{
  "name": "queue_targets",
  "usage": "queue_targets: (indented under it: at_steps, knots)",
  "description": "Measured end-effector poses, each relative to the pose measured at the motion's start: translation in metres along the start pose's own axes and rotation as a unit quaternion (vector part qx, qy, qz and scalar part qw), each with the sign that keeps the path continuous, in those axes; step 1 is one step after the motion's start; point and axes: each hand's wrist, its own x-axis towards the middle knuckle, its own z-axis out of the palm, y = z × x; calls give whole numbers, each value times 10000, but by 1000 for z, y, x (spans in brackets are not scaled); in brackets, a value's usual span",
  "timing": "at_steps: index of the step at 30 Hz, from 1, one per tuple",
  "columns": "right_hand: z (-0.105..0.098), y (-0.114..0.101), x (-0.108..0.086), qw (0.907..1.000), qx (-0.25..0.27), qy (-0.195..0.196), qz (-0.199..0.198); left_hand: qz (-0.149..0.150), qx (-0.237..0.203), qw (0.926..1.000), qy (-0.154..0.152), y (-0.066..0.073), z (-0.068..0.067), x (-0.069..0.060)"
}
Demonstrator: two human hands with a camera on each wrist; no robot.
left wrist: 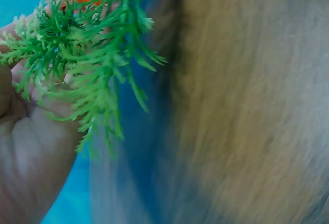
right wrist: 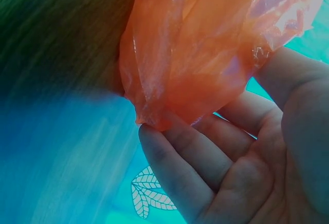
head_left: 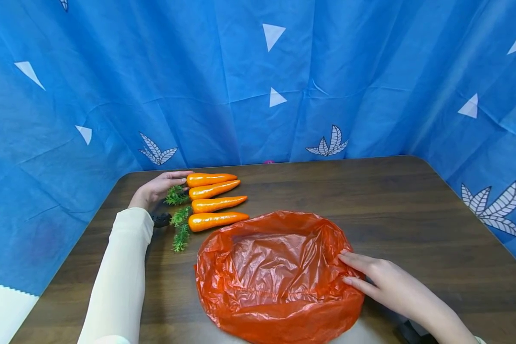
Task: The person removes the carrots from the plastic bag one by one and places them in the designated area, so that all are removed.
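At the far left of the table, my left hand (head_left: 156,186) holds the thick leafy end of the farthest carrot (head_left: 211,179), fingers at its top end. In the left wrist view, green leaves (left wrist: 103,54) hide much of that grip. Below it lie more orange carrots (head_left: 215,204), side by side with tips pointing right. A red plastic bag (head_left: 301,320) lies spread with its mouth facing up. On its right rim, my right hand (head_left: 380,277) holds the thin film between thumb and fingers, as the right wrist view also shows.
Dark wooden table (head_left: 391,200) runs under everything. A blue curtain (head_left: 241,71) with white triangles and leaf prints hangs along the back and both sides. Nearest carrot's tip almost meets the bag's upper left rim.
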Motion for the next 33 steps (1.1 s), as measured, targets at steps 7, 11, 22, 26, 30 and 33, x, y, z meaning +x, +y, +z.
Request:
queue_targets:
  at_steps: [7,11,22,26,30,33]
  knots:
    - [0,-1,0,10000,8,-15,61,14,-123,9999,1,-10,4,3]
    - [0,-1,0,10000,-13,20,42,-11,-174,9998,4,-15,2,2]
    - [0,-1,-1,9999,-46,121,-36,172,61,9997,-158,-13,1,4]
    - [0,-2,-2,9999,-81,122,-21,225,276,9993,-124,-11,2,2]
    - [0,-3,-2,9999,-92,126,-22,172,305,9994,-15,-10,4,-2]
    - [0,-3,-2,9999,-72,122,-2,190,349,9992,-1,-11,4,-4]
